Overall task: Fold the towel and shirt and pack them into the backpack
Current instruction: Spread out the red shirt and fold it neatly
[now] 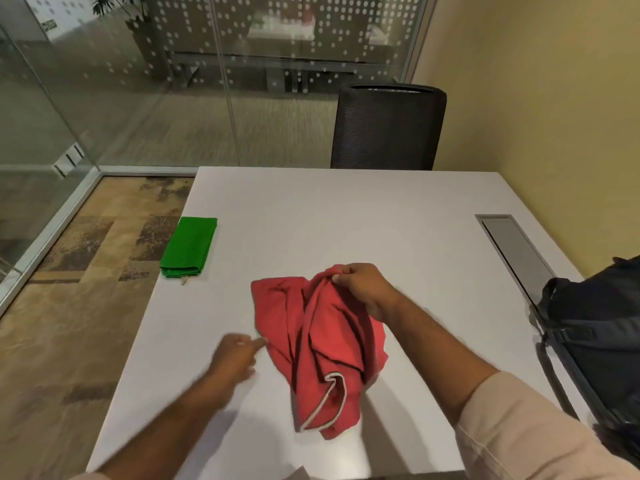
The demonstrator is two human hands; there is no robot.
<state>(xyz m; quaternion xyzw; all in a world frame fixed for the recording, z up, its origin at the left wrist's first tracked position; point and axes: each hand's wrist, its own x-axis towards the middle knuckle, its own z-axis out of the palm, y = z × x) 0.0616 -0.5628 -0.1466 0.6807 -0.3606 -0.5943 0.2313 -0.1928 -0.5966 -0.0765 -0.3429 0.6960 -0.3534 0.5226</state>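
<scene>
The right hand [360, 289] is pinching the crumpled red shirt [322, 344] at its far edge, lifting it off the bench [381, 220]. The left hand [235, 355] is reaching toward the shirt's near-left edge, blurred; I cannot tell how its fingers are lying.

No readable text anywhere.
A white sign [48, 27] beyond the glass wall carries dark lettering, too blurred to read.

left hand [235, 355]: motion-blurred at lower centre-left; whether its fingers touch the red shirt's [322, 348] edge cannot be told.
backpack [595, 341]: cut off by the right edge of the frame; its opening is not visible.
right hand [360, 289]: fingertips partly buried in a raised fold of the shirt.
shirt: bunched, its shape hidden in folds.
surface [346, 220]: near edge cut off at the bottom of the frame.
chair [388, 126]: seat hidden behind the surface's far edge.
green towel [188, 247]: small tag at its near end too small to tell.
</scene>
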